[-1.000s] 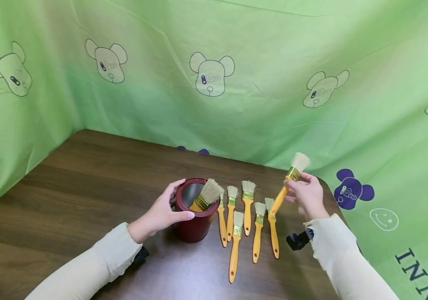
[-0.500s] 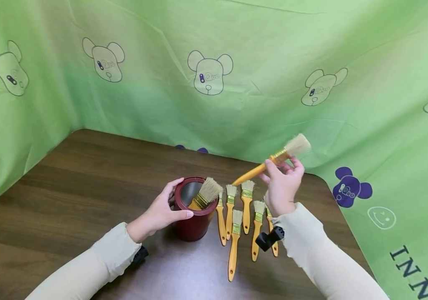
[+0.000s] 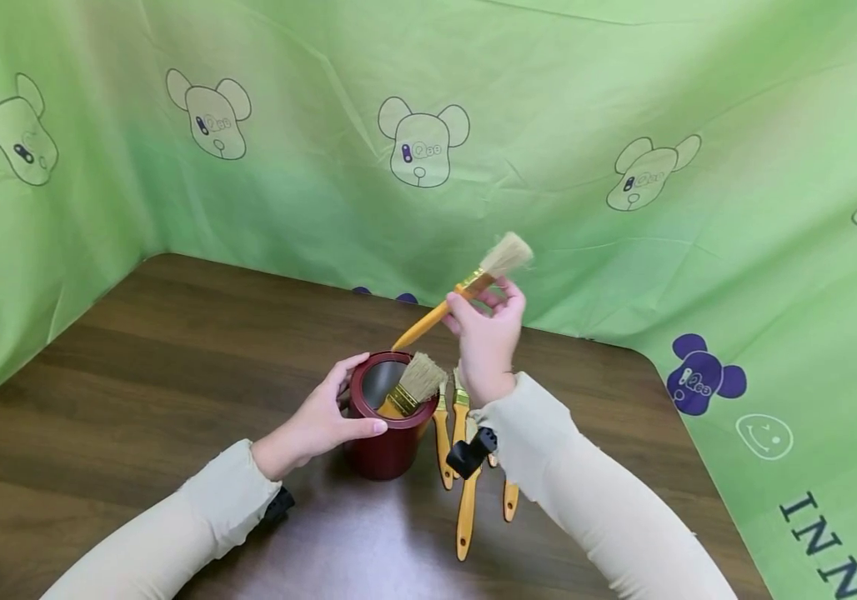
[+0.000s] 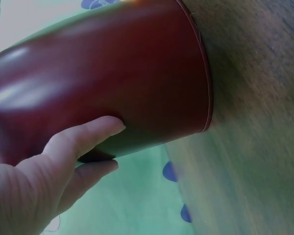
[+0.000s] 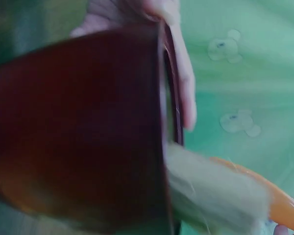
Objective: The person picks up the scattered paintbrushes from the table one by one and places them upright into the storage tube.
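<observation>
A dark red round container (image 3: 386, 450) stands upright on the table, and my left hand (image 3: 319, 427) grips its near left side by the rim. One paintbrush (image 3: 415, 383) leans inside it, pale bristles out over the right rim. My right hand (image 3: 490, 337) pinches another paintbrush (image 3: 466, 287) near its metal band, bristles up to the right, the orange handle's tip slanting down to the container's far rim. Whether that tip touches the rim, I cannot tell. In the right wrist view the container (image 5: 88, 127) fills the left part, with the leaning brush's bristles (image 5: 215, 186) blurred.
Several yellow-handled paintbrushes lie right of the container, among them a front one (image 3: 466, 517); my right forearm (image 3: 578, 467) partly hides them. The brown wooden table (image 3: 196, 358) meets a green printed curtain (image 3: 308, 167) at the back and sides.
My right hand has carried its paintbrush leftward from the table's right side to above the container's far right, the handle swinging toward the rim. My left hand and the container have stayed put.
</observation>
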The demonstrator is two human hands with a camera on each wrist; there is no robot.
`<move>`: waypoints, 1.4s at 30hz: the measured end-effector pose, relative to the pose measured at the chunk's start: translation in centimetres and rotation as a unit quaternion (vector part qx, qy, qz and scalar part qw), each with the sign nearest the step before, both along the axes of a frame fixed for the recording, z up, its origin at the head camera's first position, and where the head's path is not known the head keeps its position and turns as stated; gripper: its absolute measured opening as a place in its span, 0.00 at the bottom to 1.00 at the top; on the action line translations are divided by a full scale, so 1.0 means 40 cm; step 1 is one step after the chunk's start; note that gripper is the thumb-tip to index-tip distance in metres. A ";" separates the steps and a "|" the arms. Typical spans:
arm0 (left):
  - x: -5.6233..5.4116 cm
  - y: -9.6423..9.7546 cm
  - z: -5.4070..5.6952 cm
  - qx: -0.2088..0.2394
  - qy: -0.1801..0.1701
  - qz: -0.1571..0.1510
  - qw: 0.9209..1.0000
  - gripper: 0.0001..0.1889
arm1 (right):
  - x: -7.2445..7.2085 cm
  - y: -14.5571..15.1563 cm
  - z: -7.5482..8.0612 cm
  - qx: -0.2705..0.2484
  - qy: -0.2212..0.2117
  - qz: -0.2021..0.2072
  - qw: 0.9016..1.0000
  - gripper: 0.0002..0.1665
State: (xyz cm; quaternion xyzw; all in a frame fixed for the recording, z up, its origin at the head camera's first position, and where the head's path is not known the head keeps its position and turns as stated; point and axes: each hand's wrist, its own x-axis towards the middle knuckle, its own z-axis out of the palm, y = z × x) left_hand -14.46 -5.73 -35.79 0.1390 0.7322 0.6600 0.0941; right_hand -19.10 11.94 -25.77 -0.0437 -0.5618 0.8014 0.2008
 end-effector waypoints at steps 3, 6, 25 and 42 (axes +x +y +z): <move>0.001 -0.001 -0.002 0.003 0.000 -0.003 1.000 0.46 | 0.004 -0.024 -0.013 0.013 -0.012 0.028 0.999 0.38; 0.004 -0.004 -0.002 0.005 0.005 -0.007 1.000 0.46 | 0.015 -0.041 -0.019 0.031 -0.017 0.049 0.998 0.38; 0.003 -0.011 0.000 0.006 0.000 -0.013 1.000 0.46 | 0.034 -0.069 -0.018 0.251 -0.037 0.110 0.961 0.44; -0.003 -0.002 -0.003 0.006 0.008 -0.015 1.000 0.46 | 0.033 -0.053 -0.025 0.289 -0.023 0.099 0.952 0.44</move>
